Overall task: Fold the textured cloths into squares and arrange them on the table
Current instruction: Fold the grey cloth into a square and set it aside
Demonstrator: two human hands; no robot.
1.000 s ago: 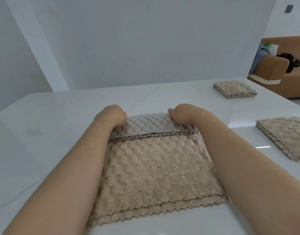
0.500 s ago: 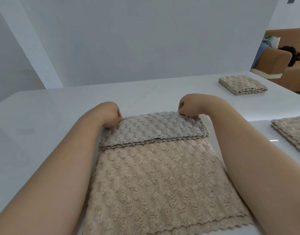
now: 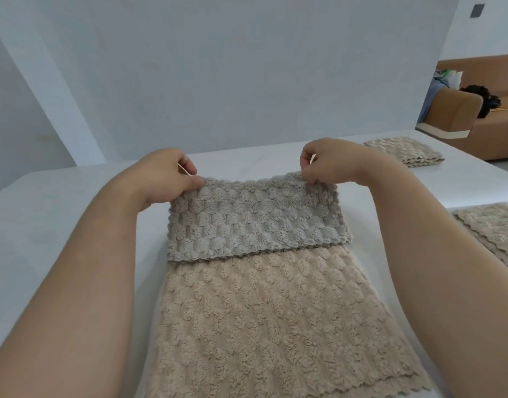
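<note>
The beige cloth [image 3: 275, 326] lies flat on the white table [image 3: 46, 225], with its near scalloped edge toward the person. Its far part is turned back over itself as a flap [image 3: 255, 222]. The flap looks greyer than the rest. Its own scalloped edge runs straight across the cloth, closer to the far end than to the near one.

The left hand [image 3: 163, 179] pinches the flap's far left corner, with the thumb on the near face and the fingers curled behind. The right hand [image 3: 330, 162] pinches the far right corner in the same way. Between them the fold is held raised, so the flap slopes down from the hands toward the person. The rest of the cloth stays flat below the hands, and both forearms run alongside it, one close by each side edge.

A folded cloth [image 3: 405, 152] sits on the table beyond the cloth's far right corner, well apart from it. To the right of the cloth, past the right forearm, lies a pile [image 3: 494, 234] of the same beige cloths with wavy edges, partly cut off by the frame. The forearm lies between this pile and the cloth. Further right and beyond the table stands a tan sofa [image 3: 476, 122] with a dark bundle on it. A pale wall [image 3: 247, 67] rises behind the cloth's far end.
</note>
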